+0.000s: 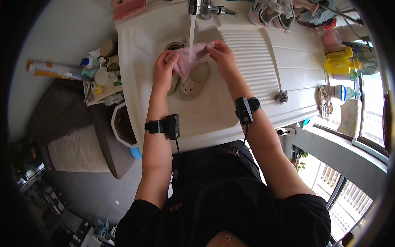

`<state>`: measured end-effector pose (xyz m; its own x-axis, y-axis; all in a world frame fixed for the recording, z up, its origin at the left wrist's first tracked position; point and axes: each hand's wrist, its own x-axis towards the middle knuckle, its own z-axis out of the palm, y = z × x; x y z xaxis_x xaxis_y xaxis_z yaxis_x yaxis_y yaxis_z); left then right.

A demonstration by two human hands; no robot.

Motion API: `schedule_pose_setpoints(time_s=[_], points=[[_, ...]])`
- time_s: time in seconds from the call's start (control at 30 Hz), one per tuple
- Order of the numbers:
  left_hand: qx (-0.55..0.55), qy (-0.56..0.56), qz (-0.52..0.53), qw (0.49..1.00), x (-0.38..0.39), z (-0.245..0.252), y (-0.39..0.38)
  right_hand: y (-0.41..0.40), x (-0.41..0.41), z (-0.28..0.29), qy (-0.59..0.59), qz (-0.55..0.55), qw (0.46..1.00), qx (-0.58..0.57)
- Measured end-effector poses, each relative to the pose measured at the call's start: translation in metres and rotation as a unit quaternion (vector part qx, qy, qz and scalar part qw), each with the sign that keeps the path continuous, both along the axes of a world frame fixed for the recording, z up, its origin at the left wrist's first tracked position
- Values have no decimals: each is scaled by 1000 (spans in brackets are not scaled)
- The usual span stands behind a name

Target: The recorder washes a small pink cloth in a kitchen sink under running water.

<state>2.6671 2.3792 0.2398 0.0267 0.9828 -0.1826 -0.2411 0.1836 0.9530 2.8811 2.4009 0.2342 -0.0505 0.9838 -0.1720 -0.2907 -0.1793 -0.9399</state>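
Note:
A wet pink cloth (193, 55) is stretched between my two hands under the running tap (194, 6). My left hand (163, 66) grips its left end, thumb on top. At the other end, my right hand (222, 54) pinches a corner between thumb and fingers. Water falls from the spout onto the cloth's middle. Below it, on the floor of the white sink (209, 114), lies a pair of pale clogs (188, 89), partly hidden by the cloth and my left hand. The drain (174, 45) shows behind the cloth.
A ribbed washboard (251, 55) adjoins the basin on the right, with a steel-wool scourer (281, 97) on its edge. Sneakers (273, 14) stand at the back. Yellow bottles (338, 65) line the right side. A shelf of bottles (103, 89) and an octagonal bucket (118, 123) are left.

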Motion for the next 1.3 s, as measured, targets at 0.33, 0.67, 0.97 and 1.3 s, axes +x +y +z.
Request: schedule_pose_setpoints(time_s=[0.33,0.67,0.97,1.3], points=[[-105,-163,66,979,25,-11,3,-4,-43,-21,49,-28,991,-123],[-164,-292,-51,941,33,-55,-1,-64,-73,8,-412,-60,857,302],[-226,-226,17,947,44,-41,-20,-62,-75,3,-427,-60,843,323],[-147,-79,69,984,49,-18,-23,14,-68,-74,-665,82,722,172]])
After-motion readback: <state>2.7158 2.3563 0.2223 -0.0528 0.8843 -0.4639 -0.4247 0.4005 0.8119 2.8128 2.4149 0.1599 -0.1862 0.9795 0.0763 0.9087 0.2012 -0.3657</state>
